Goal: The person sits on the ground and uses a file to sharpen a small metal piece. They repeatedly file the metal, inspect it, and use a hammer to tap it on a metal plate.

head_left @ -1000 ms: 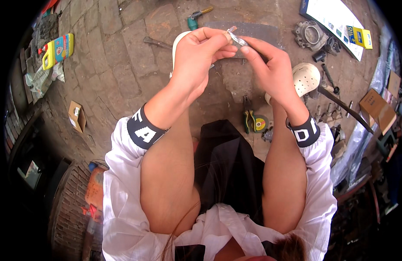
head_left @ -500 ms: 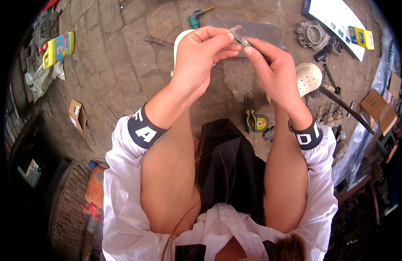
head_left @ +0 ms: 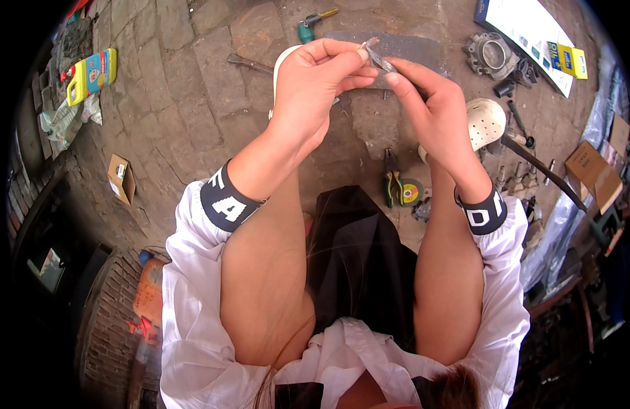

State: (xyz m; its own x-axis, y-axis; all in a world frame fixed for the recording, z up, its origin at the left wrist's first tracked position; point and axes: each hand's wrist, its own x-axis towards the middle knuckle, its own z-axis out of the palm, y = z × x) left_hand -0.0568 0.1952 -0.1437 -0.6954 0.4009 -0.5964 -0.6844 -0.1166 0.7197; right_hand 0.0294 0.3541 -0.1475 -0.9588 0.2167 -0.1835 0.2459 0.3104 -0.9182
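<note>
Over the paved floor, between my feet, I hold a small, crumpled, clear plastic packet (head_left: 381, 63) in both hands. My left hand (head_left: 306, 85) pinches its upper left end between thumb and fingertips. Thumb and forefinger of my right hand (head_left: 434, 112) close on its lower right end. Something greyish shows in the plastic, too small to make out. Below the hands lies a flat grey metal sheet (head_left: 420, 51), partly hidden by them.
Pliers (head_left: 394, 187) lie beside a round yellow-labelled disc (head_left: 411, 192) between my legs. A metal housing (head_left: 493, 54), a yellow box (head_left: 567, 61) and loose parts sit at the right. A teal-headed tool (head_left: 306, 33) lies ahead; a yellow jug (head_left: 91, 76) stands far left.
My right hand has shifted very slightly to the right and down, and the packet looks a little more stretched between the hands. My left hand stays in place.
</note>
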